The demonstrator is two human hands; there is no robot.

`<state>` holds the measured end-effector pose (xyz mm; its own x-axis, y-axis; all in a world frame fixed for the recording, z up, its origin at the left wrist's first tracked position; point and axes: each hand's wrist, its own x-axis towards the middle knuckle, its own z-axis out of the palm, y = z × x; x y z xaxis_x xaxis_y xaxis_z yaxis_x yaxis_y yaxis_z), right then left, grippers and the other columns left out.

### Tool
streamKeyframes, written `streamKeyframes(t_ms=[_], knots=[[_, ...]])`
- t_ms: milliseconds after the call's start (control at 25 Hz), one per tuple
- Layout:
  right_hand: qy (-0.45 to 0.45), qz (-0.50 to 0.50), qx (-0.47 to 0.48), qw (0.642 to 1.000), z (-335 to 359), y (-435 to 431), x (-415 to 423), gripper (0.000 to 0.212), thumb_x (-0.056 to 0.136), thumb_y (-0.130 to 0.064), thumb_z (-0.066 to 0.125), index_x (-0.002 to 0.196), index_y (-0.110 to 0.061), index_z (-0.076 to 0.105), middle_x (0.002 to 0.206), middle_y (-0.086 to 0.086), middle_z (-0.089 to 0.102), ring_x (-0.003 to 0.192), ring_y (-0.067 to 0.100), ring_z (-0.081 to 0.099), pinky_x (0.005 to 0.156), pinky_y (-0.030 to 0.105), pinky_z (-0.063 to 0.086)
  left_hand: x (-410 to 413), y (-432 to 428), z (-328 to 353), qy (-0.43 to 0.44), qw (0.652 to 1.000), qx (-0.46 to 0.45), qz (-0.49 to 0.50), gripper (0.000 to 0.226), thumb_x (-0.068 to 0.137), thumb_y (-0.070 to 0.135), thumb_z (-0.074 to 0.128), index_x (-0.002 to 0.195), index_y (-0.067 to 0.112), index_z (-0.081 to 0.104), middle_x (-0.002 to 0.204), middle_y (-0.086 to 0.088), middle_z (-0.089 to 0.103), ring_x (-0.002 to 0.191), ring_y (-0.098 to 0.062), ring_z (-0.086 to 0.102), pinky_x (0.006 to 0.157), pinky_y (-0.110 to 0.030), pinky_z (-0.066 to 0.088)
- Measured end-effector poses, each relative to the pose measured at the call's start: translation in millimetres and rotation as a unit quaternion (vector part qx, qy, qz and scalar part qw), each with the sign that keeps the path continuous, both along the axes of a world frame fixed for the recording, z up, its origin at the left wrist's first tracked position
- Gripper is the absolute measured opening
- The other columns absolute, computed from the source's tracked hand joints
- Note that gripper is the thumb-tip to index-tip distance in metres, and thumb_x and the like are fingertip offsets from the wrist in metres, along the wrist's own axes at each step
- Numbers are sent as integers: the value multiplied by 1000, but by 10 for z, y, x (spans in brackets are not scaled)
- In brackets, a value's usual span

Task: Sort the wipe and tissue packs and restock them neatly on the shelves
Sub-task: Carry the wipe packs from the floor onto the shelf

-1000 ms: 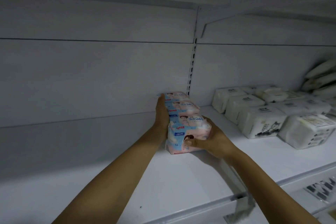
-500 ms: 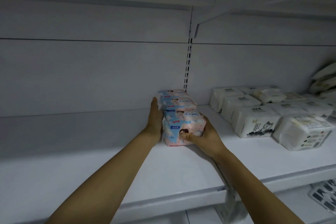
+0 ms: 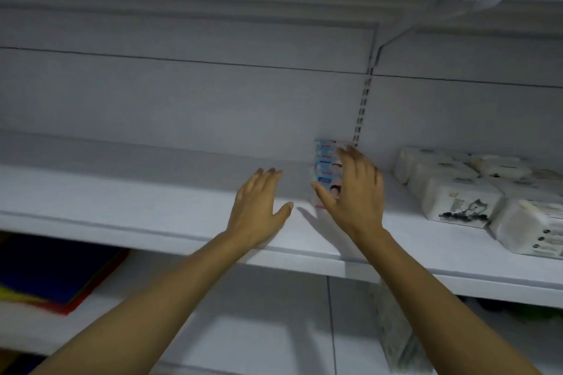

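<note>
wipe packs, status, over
Left hand open, off the packs; right hand open, fingers spread over the front pack, contact unclear. Wipe packs lined up on the shelf, running to the back. Tissue packs apart on the right, not blocking.

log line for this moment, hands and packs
left hand: open, off wipe packs | right hand: open, in front of them, contact unclear | wipe packs: on shelf

White shelf (image 3: 152,210): blue-pink wipe packs (image 3: 324,160) in row at back; white tissue packs (image 3: 457,202) grouped at right.
</note>
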<state>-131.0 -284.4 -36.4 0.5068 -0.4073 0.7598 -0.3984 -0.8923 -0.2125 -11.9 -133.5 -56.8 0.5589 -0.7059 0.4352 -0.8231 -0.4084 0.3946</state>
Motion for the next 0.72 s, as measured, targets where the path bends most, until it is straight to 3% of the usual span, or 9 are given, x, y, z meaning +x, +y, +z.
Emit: streamKeyframes(t_ms=[120,200,360,480,720], knots=[[81,67,-59,993,-73,485,288,71,81,-58,54,132,-8,50,134,16,54,123,33,50,103,47,34,71,668,13,-131,988,61,58,67,92,49,43,150,18,28,159,-2,21,148,-22,9,117,-39,9],[110,132,-81,982,-229,885,484,71,83,-60,52,132,-9,51,136,15,53,126,33,48,105,48,33,127,1232,-77,-154,979,86,99,66,93,47,45,150,18,28,159,-1,20,148,-22,8,118,-39,5],[163,267,-122,942,-517,1858,861,77,82,-65,54,137,-11,47,142,15,47,133,32,43,111,50,28,173,2407,-436,-124,955,156,222,70,94,47,46,153,21,17,161,3,6,149,-17,-3,119,-39,1],[221,347,-175,895,-774,2643,1093,85,76,-69,59,138,-11,48,143,17,47,132,33,45,109,52,33,144,3235,-767,-76,926,209,306,74,94,49,47,153,22,11,162,2,3,149,-18,-5,119,-41,1],[380,403,-233,799,-1470,3834,1575,86,66,-68,69,130,-12,57,127,17,60,118,33,57,98,53,42,249,4598,-1368,15,869,282,406,71,96,48,44,153,22,11,162,1,3,149,-19,-3,118,-44,0]])
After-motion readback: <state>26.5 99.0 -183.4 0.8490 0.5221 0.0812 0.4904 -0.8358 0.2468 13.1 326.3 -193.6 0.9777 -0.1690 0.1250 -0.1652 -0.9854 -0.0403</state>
